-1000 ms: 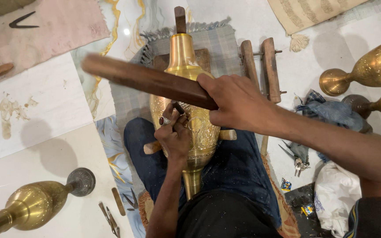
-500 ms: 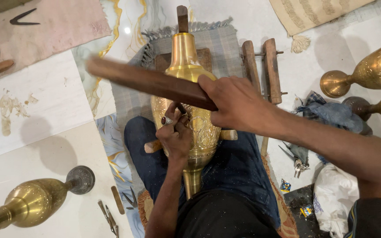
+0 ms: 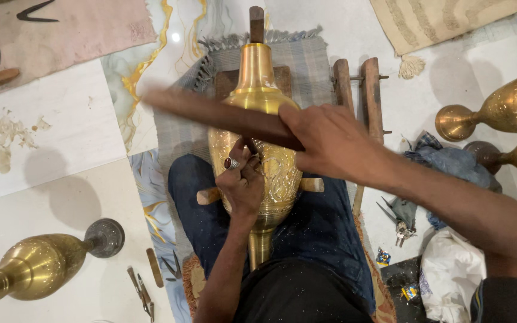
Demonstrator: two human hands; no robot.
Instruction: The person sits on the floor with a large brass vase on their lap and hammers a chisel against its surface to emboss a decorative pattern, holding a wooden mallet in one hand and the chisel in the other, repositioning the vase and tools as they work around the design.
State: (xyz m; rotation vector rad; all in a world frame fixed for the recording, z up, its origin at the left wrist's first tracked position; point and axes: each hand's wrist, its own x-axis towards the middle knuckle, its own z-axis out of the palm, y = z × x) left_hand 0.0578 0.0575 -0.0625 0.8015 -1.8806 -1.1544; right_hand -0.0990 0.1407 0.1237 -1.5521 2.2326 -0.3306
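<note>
Brass vase, tall w/ engraved belly [image 3: 258, 119], lay lengthwise across the person's lap on a wooden cradle over a grey fringed mat [image 3: 306, 66]. Right hand [image 3: 330, 140] gripped a long dark wooden stick [image 3: 210, 113] above it. Left hand [image 3: 242, 179], ring on, pinched a small tool against the vase's engraving.

Pale tiled floor [image 3: 55, 179] with marbled gold-and-blue tiles [image 3: 151, 78], a fringed grey mat [image 3: 306, 72] beyond the fingers, a pink mat [image 3: 85, 30] far up-left of them, a striped beige rug [image 3: 444, 21] up-right, and overhead light glaring at one spot [image 3: 176, 37] on the tiles.
</note>
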